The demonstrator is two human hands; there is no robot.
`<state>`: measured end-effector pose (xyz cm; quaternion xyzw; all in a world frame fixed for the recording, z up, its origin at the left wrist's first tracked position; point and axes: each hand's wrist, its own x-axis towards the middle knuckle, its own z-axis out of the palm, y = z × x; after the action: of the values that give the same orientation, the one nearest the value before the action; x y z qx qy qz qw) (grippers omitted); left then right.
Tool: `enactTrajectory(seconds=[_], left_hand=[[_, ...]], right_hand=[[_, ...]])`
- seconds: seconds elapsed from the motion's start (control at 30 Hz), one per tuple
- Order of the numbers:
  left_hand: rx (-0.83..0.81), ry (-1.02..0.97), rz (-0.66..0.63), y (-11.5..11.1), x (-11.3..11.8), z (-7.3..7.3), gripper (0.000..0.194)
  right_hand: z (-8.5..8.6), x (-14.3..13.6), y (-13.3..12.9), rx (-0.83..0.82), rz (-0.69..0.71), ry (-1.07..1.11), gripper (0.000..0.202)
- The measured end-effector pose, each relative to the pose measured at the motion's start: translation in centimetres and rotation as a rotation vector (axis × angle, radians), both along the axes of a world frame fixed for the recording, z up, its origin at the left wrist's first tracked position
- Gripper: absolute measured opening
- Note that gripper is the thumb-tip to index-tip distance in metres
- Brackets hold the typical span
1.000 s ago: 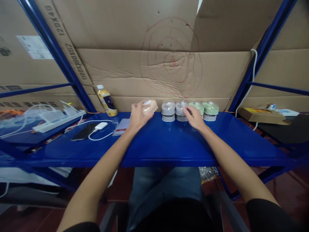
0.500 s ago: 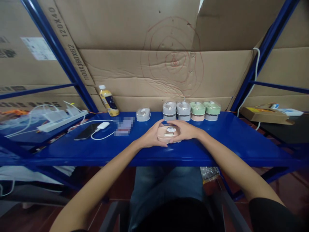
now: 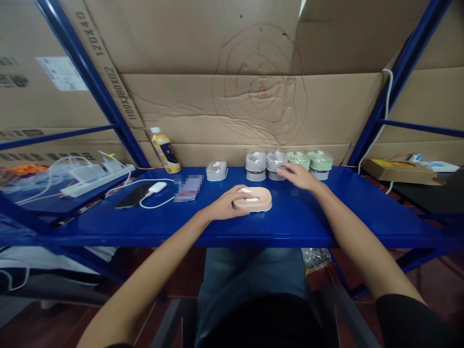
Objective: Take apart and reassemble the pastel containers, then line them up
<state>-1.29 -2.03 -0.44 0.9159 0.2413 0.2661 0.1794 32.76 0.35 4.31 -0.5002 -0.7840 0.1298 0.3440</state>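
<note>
A peach-coloured oval plastic box with a slot in its top rests on the blue table near me. My left hand grips its left end, fingers over the top and thumb low at the front. My right hand reaches to the back row, fingers stretched over the front of a grey box with a clear lid; whether they touch it I cannot tell. To its left stands another grey stacked box. Green-topped boxes stand to the right, one partly hidden by my right hand.
A single lidded box sits left of the row. Farther left are a yellow bottle, a phone, a white charger with cable and a power strip. Cardboard walls the back; an open carton lies right.
My right hand has let go of the peach box and moved right and back to the grey boxes. The round label on the peach box no longer shows; my left hand stays on it.
</note>
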Motion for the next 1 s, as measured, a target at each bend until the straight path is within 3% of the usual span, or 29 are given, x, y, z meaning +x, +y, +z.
enactTrajectory(seconds=[0.07,0.4,0.63,0.77,0.83,1.0], left_hand=[[0.026,0.01,-0.011,-0.1,-0.1,0.2,0.047],[0.032,-0.018,0.065,0.3,-0.8,0.4,0.047],[0.101,-0.099,0.472,1.5,-1.3,0.0,0.054],[0.064,-0.039,0.587,1.7,-1.4,-0.3,0.052],[0.07,-0.044,0.53,1.3,-1.3,-0.1,0.05],[0.107,-0.072,0.143,-0.3,-0.7,0.9,0.049]], right_hand=[[-0.2,0.5,0.4,-0.018,-0.021,-0.008,0.06],[0.3,-0.3,-0.4,-0.011,-0.016,-0.003,0.059],[0.4,-0.3,-0.4,-0.029,-0.034,-0.035,0.057],[0.1,-0.2,-0.2,-0.077,-0.001,-0.059,0.06],[0.0,-0.2,-0.2,-0.087,0.013,-0.066,0.061],[0.2,-0.2,-0.2,-0.015,0.007,-0.034,0.063]])
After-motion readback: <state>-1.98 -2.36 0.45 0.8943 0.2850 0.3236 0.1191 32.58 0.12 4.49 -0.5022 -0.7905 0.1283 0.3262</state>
